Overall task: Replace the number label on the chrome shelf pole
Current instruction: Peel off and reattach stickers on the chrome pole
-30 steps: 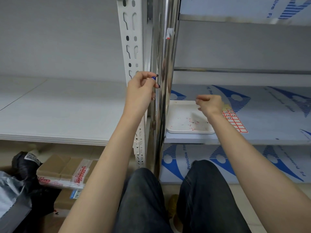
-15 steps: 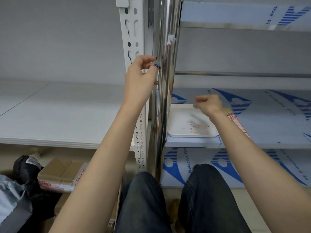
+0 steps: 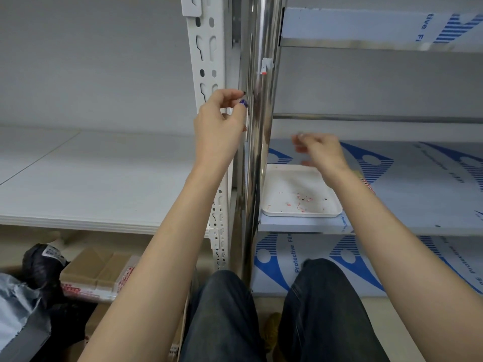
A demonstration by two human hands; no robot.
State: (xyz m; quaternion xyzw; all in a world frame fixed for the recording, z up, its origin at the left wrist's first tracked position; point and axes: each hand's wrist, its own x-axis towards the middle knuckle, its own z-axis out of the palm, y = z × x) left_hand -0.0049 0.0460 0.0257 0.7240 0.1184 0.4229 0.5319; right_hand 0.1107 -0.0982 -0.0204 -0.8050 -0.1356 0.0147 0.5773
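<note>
- The number label [image 3: 267, 66] sits high on the chrome shelf pole [image 3: 257, 158]; it is white with a red lower tip and one edge stands off the metal.
- The left hand [image 3: 220, 124] is below the label, at the pole's left side. Thumb and forefinger nearly meet; whether they pinch anything cannot be told.
- The right hand [image 3: 320, 150] is right of the pole, above the white tray [image 3: 277, 184]. It is blurred, fingers loosely curled; its contents cannot be told.
- The tray holds small red scraps.
- A red-gridded sticker sheet [image 3: 367, 182] shows beside the right wrist.
- A white slotted upright [image 3: 207, 56] stands just left of the pole.
- Cardboard boxes [image 3: 99, 270] and a black bag [image 3: 39, 267] lie on the floor at lower left.
</note>
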